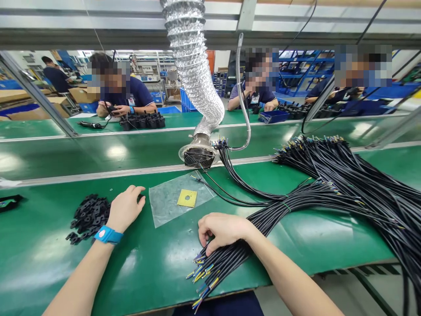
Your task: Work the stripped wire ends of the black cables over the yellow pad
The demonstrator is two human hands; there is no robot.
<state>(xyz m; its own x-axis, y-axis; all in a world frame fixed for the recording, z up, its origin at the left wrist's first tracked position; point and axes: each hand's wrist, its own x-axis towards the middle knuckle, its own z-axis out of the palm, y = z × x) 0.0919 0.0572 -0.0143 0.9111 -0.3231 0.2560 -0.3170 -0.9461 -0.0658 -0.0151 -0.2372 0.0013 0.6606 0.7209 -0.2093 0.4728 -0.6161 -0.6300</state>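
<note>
My left hand, with a blue wrist strap, is over the green bench just right of a pile of small black plastic parts. Between its thumb and forefinger shows one small black plastic part. My right hand lies across the near end of a bundle of black cables, its fingers curled in at the edge of the cables. The cable ends are stripped to blue, yellow and white wires. Exactly which cable those fingers pinch is hidden.
A clear plastic bag with a yellow square plate lies between my hands. Behind it hangs a fan on a silver duct. A large cable heap covers the right side. Co-workers sit across the bench.
</note>
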